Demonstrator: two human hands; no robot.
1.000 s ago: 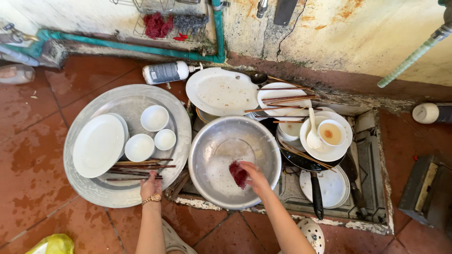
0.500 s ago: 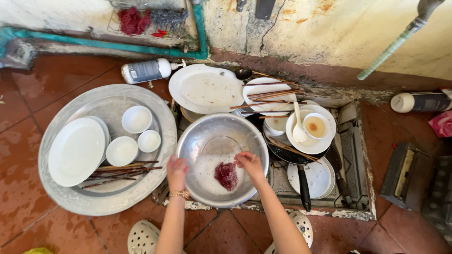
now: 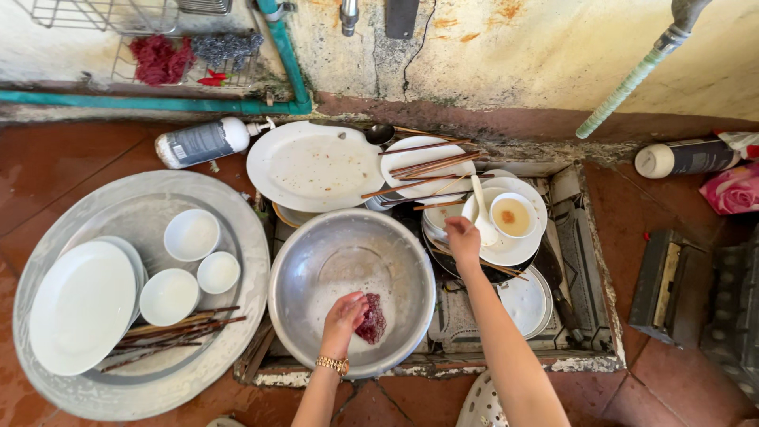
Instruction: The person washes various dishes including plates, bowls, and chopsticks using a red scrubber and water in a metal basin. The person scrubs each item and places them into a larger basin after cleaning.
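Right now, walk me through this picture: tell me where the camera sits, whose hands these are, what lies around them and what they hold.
There is no machine here. The one picture comes from a camera worn on a person's head, looking straight down at their own two bare hands.

The left hand, with a gold watch at the wrist, reaches into a big metal basin and holds or presses a dark red scrubber; which of the two I cannot tell. The right hand stretches to a stack of dirty plates in a sunken floor drain; on the stack sit a small bowl and a white spoon. Whether that hand has gripped anything is unclear.

Behind lie a large white plate and chopsticks. On the left, a round metal tray carries clean white plates, three small bowls and more chopsticks. The floor is red tile.
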